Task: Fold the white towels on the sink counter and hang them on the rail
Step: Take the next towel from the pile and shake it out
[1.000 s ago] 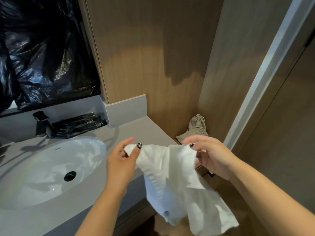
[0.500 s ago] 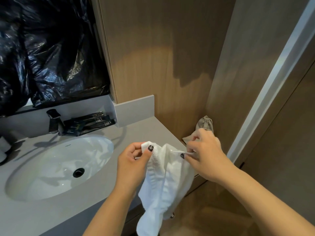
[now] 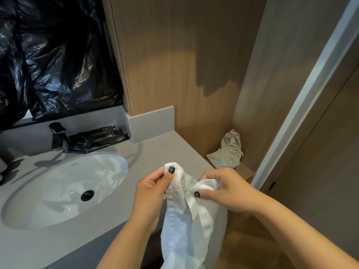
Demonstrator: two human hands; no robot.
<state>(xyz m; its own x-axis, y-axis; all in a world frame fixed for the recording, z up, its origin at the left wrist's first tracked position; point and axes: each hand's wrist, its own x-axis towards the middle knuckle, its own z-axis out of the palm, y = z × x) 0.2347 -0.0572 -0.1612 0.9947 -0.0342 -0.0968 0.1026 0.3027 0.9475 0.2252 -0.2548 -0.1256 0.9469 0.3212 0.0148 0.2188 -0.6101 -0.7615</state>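
Note:
A white towel (image 3: 186, 226) hangs in a narrow bunch in front of the grey sink counter (image 3: 155, 152), off its right front corner. My left hand (image 3: 149, 193) pinches one top corner between thumb and fingers. My right hand (image 3: 223, 189) grips the other top corner, its thumb across the cloth. The two hands are close together, a short span of towel between them. The towel's lower end runs out of the bottom of the view. No rail is in view.
A white oval basin (image 3: 64, 189) is set in the counter, with a black faucet (image 3: 58, 138) and dark toiletry tubes (image 3: 101, 138) behind it. Black plastic sheeting (image 3: 54, 55) covers the mirror. A beige drawstring pouch (image 3: 227, 152) lies on a lower wooden shelf by the wood-panelled wall.
My hands have come together, so the spread towel has collapsed into a narrow hanging bunch. My right hand has shifted its hold on the top corner.

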